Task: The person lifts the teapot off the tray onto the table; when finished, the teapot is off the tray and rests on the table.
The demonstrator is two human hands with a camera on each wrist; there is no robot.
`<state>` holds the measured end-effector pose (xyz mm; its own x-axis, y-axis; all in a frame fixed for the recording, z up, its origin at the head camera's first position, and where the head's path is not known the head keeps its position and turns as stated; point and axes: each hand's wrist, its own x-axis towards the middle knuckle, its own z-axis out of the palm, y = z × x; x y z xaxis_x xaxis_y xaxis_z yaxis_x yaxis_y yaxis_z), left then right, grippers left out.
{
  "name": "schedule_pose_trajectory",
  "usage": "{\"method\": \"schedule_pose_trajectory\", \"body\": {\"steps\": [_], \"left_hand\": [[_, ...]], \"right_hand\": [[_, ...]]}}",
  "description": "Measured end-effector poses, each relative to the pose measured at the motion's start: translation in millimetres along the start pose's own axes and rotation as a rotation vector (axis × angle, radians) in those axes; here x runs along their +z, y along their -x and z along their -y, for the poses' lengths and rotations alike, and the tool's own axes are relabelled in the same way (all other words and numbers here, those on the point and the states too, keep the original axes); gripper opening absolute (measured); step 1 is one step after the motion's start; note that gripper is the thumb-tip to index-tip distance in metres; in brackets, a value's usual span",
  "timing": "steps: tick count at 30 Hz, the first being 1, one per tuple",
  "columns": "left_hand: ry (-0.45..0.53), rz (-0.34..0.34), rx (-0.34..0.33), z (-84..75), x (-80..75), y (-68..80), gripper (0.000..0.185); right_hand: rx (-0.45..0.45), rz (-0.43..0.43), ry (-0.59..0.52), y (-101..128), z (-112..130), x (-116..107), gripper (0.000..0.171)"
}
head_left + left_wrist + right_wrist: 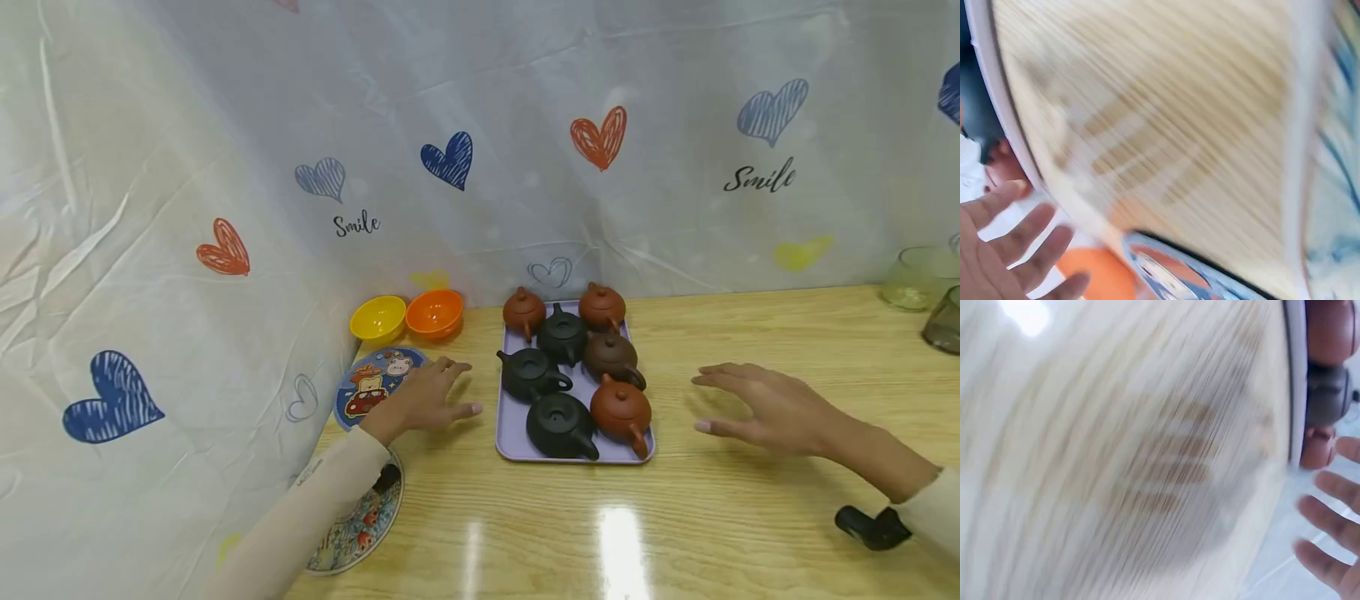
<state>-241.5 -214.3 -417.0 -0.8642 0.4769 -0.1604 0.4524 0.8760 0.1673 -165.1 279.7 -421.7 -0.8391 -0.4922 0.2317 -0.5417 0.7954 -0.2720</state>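
Note:
On a lilac tray (pixel 513 433) sit several small teapots in black, dark brown and reddish clay. A large black teapot (pixel 558 425) and a reddish teapot (pixel 621 410) stand at its near end, with a dark brown teapot (pixel 611 357) behind them. My left hand (pixel 427 396) hovers left of the tray, fingers spread and nothing in it. To the right of the tray, my right hand (pixel 765 408) is held over the table, its fingers loosely extended and holding nothing. Both wrist views show spread fingers and the hands' shadows on the wood.
A yellow bowl (pixel 378 319) and an orange bowl (pixel 435 314) stand at the back left. Below them lie a round cartoon-printed mat (pixel 348 392) and a flower-patterned plate (pixel 360 533), partly under the left arm. Glass vessels (pixel 911 283) stand at the far right. A curtain hangs behind.

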Motion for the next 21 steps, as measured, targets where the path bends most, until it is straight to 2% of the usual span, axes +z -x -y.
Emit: {"method": "schedule_pose_trajectory", "body": {"steps": [4,8,11,15,18,21], "left_hand": [[0.222,0.038,-0.001,-16.2,0.4,1.1,0.058],[0.430,0.062,-0.038,-32.8,5.1,0.5,0.043],[0.621,0.091,-0.114,-44.9,9.9,-0.5,0.040],[0.858,0.122,-0.267,-58.4,17.5,-1.2,0.046],[0.942,0.129,-0.335,-64.7,20.8,-0.9,0.049],[0.986,0.114,-0.365,-67.2,23.4,-0.4,0.049]], "right_hand": [[0.075,0.073,-0.155,1.3,18.2,1.6,0.046],[0.083,0.096,-0.304,0.6,32.4,7.4,0.037],[0.101,0.107,-0.411,-1.6,40.3,12.3,0.031],[0.160,0.112,-0.536,-5.7,48.7,19.2,0.025],[0.219,0.119,-0.619,-9.0,54.4,24.3,0.022],[0.286,0.146,-0.703,-11.6,59.4,28.3,0.023]]}}
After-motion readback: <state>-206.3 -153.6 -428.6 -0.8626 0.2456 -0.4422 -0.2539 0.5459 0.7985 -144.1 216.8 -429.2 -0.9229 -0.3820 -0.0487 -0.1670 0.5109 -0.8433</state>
